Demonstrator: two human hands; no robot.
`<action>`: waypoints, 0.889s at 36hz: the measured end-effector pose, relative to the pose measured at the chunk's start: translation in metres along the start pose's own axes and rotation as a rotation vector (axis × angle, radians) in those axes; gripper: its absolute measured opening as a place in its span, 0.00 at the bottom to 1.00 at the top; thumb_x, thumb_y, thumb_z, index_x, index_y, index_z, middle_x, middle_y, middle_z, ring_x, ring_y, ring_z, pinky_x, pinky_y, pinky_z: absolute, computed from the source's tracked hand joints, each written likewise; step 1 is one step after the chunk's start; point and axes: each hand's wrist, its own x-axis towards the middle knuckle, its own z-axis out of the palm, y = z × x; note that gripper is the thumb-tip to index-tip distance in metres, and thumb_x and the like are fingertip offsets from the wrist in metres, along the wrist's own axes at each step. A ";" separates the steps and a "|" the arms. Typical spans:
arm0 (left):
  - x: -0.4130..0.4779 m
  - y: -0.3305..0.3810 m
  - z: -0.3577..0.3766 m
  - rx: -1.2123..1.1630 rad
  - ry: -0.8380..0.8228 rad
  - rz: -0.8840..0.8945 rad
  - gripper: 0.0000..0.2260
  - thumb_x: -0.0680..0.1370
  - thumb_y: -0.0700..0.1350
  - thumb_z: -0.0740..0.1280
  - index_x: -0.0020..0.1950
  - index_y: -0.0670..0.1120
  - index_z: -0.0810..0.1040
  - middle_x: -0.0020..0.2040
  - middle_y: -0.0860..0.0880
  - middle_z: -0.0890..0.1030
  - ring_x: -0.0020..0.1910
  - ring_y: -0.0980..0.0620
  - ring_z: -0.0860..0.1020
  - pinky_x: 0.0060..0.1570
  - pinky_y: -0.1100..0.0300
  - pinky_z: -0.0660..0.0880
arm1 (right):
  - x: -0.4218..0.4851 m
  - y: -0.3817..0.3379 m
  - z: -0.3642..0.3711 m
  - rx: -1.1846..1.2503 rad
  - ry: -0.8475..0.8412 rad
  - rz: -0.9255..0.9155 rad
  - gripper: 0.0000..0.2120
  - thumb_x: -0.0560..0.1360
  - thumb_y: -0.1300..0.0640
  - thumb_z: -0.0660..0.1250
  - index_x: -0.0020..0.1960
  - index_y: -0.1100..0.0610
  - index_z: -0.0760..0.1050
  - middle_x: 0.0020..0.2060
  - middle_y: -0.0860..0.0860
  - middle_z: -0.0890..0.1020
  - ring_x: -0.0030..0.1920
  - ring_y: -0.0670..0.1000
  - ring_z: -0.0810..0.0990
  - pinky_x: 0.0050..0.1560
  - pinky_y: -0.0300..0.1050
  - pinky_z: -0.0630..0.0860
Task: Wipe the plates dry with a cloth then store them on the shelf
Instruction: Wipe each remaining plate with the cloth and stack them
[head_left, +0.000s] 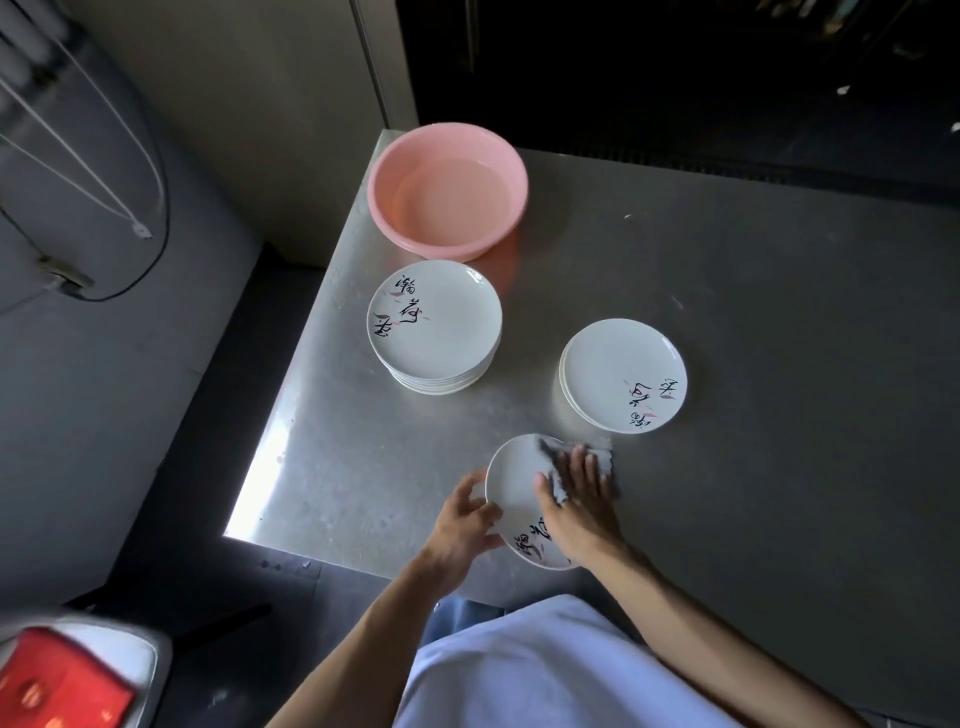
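At the near edge of the table (779, 312): a white plate (514, 478) with dark brush lettering, face up.
Left grip (462, 525): curled round the plate's left rim with the thumb on top, holding it.
Right grip (576, 504): fingers straight and spread, lying flat on a cloth (602, 457) and pressing it onto the right side of the plate; it clasps nothing.
Plate's place: between the two grips, touching both.
Cloth: grey and white, crumpled under the fingers of the right grip. It lies over the plate's far right rim and spills past it onto the table.
Tall stack of plates (434, 325): beyond the left grip and well apart from it, with the top plate face up and lettered.
Short stack of plates (623, 374): beyond the right grip and a little to its right, near the cloth but apart from it.
Pink basin (498, 156): farthest from both grips, just behind the tall stack at the table's far left corner; it seems to hold water.
Red and white thing (62, 675): low on the floor, far to the left of the left grip, too blurred to name.
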 end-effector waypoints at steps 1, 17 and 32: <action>0.000 0.000 0.001 0.029 -0.034 0.001 0.24 0.75 0.35 0.64 0.70 0.50 0.75 0.54 0.39 0.83 0.51 0.44 0.83 0.54 0.43 0.83 | -0.002 -0.003 0.002 0.053 -0.038 -0.039 0.31 0.85 0.42 0.46 0.82 0.55 0.41 0.80 0.53 0.39 0.80 0.53 0.37 0.78 0.51 0.34; 0.000 -0.002 0.006 -0.021 0.071 0.008 0.07 0.81 0.34 0.65 0.48 0.44 0.70 0.44 0.42 0.79 0.42 0.48 0.82 0.41 0.53 0.79 | -0.017 -0.016 0.011 0.380 -0.022 -0.383 0.32 0.82 0.34 0.43 0.82 0.46 0.47 0.81 0.41 0.44 0.79 0.40 0.39 0.80 0.47 0.42; -0.009 -0.002 0.004 0.067 -0.133 0.009 0.16 0.79 0.33 0.66 0.64 0.44 0.82 0.59 0.40 0.85 0.57 0.41 0.84 0.56 0.43 0.82 | -0.030 -0.015 0.011 0.228 -0.099 -0.416 0.25 0.85 0.44 0.48 0.80 0.48 0.47 0.80 0.46 0.47 0.77 0.40 0.39 0.73 0.30 0.35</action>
